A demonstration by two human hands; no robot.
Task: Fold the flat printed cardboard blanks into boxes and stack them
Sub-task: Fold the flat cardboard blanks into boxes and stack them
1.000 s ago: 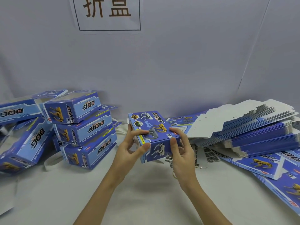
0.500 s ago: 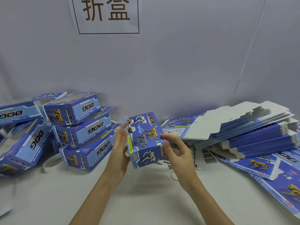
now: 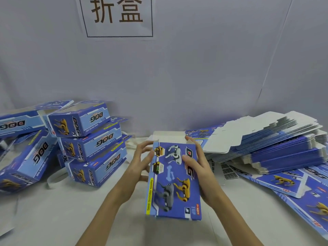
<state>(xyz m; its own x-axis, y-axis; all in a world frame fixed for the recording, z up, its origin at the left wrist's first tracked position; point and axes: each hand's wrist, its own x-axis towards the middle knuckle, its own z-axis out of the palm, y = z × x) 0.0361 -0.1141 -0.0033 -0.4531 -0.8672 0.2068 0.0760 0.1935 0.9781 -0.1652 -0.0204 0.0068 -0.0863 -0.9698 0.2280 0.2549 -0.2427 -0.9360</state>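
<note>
A half-formed box (image 3: 173, 178) is held upright above the table (image 3: 74, 215), its long printed face turned toward the camera, so that the far end with its white flaps (image 3: 167, 136) is left free to be tucked. The right hand (image 3: 200, 173) is wrapped along the right edge of the box, thumb laid across the printed face and fingers passing behind, which steadies the shell against folding pressure. The left hand (image 3: 140, 164) is set against the left edge of the box, fingers spread and loosely bent near the upper corner; whether anything is actually gripped there cannot be told, as the hand is blurred. This looks like a bracing hold that keeps the walls square while the end is closed.

The box is blue, printed with white, grey and yellow robot dogs, a pale bone, a yellow strip down its left edge and a "DOG" logo down its right. Left of the box, finished boxes (image 3: 90, 137) are stacked three high, more lying tilted beyond them. Right of the box, flat blanks (image 3: 276, 139) are heaped in a fanned pile, kept within reach for the next fold
</note>
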